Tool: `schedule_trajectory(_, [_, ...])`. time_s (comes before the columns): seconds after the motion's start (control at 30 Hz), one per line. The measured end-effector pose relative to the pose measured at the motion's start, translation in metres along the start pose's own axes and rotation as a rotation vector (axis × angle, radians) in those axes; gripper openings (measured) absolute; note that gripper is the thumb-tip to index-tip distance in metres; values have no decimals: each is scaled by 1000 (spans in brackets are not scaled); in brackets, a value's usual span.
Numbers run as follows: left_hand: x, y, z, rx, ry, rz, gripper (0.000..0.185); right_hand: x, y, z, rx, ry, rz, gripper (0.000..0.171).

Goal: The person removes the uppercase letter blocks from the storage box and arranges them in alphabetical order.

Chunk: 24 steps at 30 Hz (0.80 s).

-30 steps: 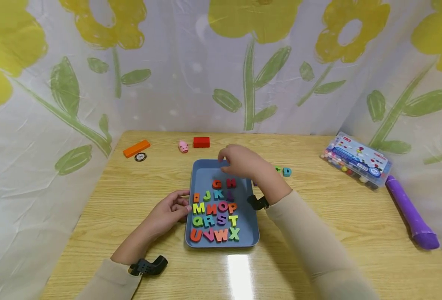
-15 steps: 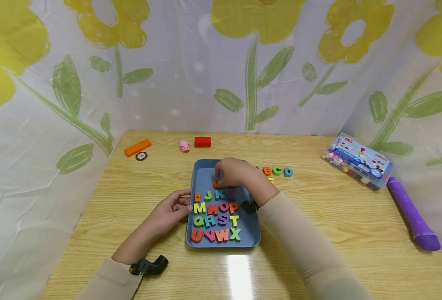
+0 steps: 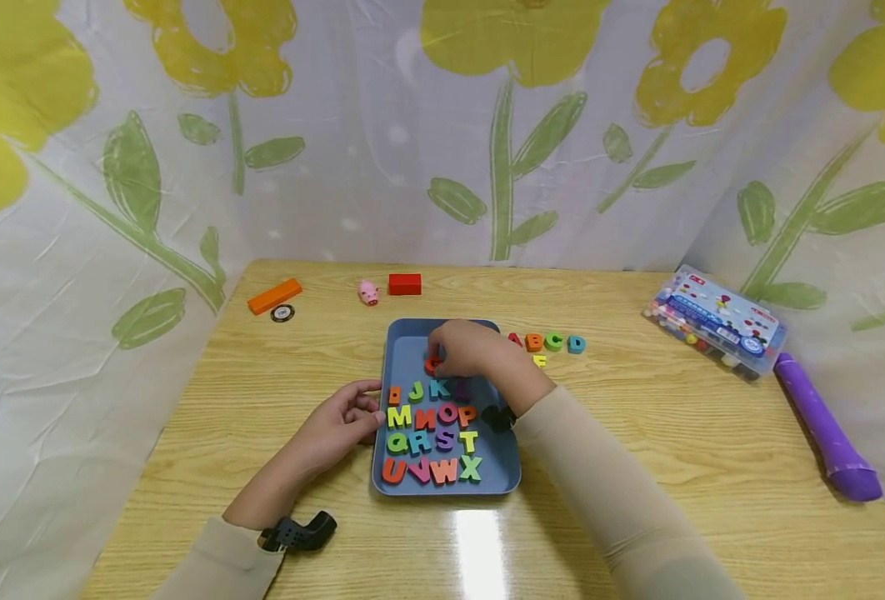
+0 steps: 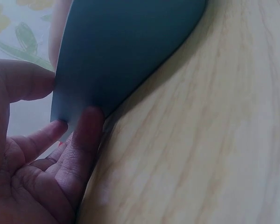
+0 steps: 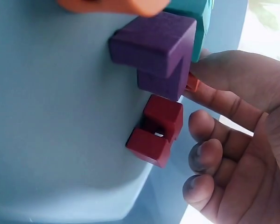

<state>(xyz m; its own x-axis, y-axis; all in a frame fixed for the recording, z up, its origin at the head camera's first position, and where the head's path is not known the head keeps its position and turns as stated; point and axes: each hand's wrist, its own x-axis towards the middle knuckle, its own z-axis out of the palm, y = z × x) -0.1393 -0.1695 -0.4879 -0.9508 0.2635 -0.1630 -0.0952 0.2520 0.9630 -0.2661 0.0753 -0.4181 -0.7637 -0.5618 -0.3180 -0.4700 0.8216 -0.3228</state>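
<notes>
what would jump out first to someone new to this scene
The eye would probably fall first on the bright letters in rows in the blue tray, with the right hand at its far end and the left hand at its left edge. Next come the big yellow flowers on the cloth behind the table, then the long purple thing near the table's right edge.

Two hands: left hand (image 3: 337, 421) and right hand (image 3: 468, 348). One blue tray (image 3: 498, 477), touching the left fingers, with eighteen letters (image 3: 444, 441): one letter G (image 3: 432, 367) between the right thumb and forefinger; one letter H (image 5: 158, 130) just beside the right fingers; sixteen in four rows of four, on their near side. Right of the right fingers: five loose letters (image 3: 554, 342) visible, one box (image 3: 720, 321), one purple microphone-shaped object (image 3: 825, 429). Beyond the left fingers: one toy pig (image 3: 368, 292), two blocks (image 3: 405, 284), one chip (image 3: 282, 313).
</notes>
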Motion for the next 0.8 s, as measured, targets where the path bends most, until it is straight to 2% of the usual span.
schedule_trajectory(0.2, [1, 0, 0, 13, 5, -2, 60, -9, 8, -12, 33, 77, -37, 21])
schedule_trajectory(0.37, [0, -1, 1, 14, 11, -3, 59, -39, 26, -35, 63, 187, -66, 19])
schedule_trajectory(0.57, [-1, 2, 1, 43, 28, -29, 59, -79, 70, -47, 97, 273, 37, 20])
schedule_trajectory(0.8, [0, 1, 1, 27, 16, -24, 60, -107, 116, -29, 83, 238, 164, 26])
